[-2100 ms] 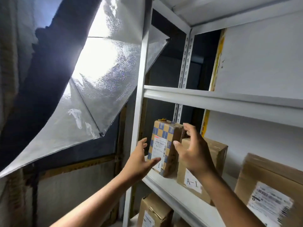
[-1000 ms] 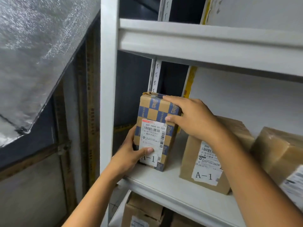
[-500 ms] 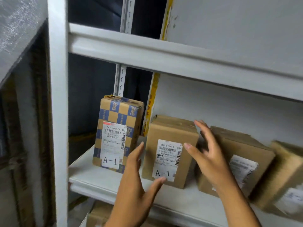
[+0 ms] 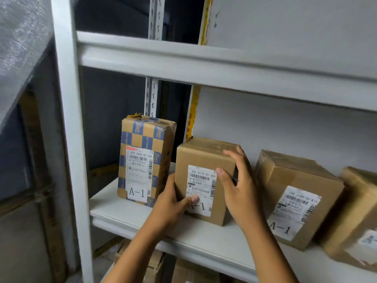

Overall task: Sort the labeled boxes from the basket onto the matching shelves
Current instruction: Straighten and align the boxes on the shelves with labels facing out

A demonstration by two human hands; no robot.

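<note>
**A-1 box squared up on a crowded shelf**

A plain brown box [image 4: 204, 160] marked A-1 is seen being grasped from both sides where it stands on the white shelf [image 4: 126, 213]. The left hand [image 4: 171, 203] is wrapped round its lower left corner, the thumb laid across the label; the right hand [image 4: 240, 186] is curled round its right edge, fingers reaching over the top and thumb pressed on the front face. The basket named in the task is not shown.

Trouble, if any, is judged likeliest from crowding. Just to the left, a tall checkered box [image 4: 146, 160], also marked A-1, is stood on end close to the shelf's open side; it could be tipped if the brown box were pushed hard against it. To the right, a third A-1 box [image 4: 297, 193] is set at an angle near the right hand, and the knuckles could be caught between the two cartons if the gap were closed. The front edge of the shelf lies close below the grasped box, so a pull forward could bring it off the lip.

Further right, another carton [image 4: 359, 211] is partly cut off by the frame. Above, an upper shelf [image 4: 183, 64] limits lifting room. Below, more cartons [image 4: 155, 264] are glimpsed. At far left, a silvery sheet [image 4: 20, 48] hangs outside the white upright post [image 4: 69, 139].
</note>
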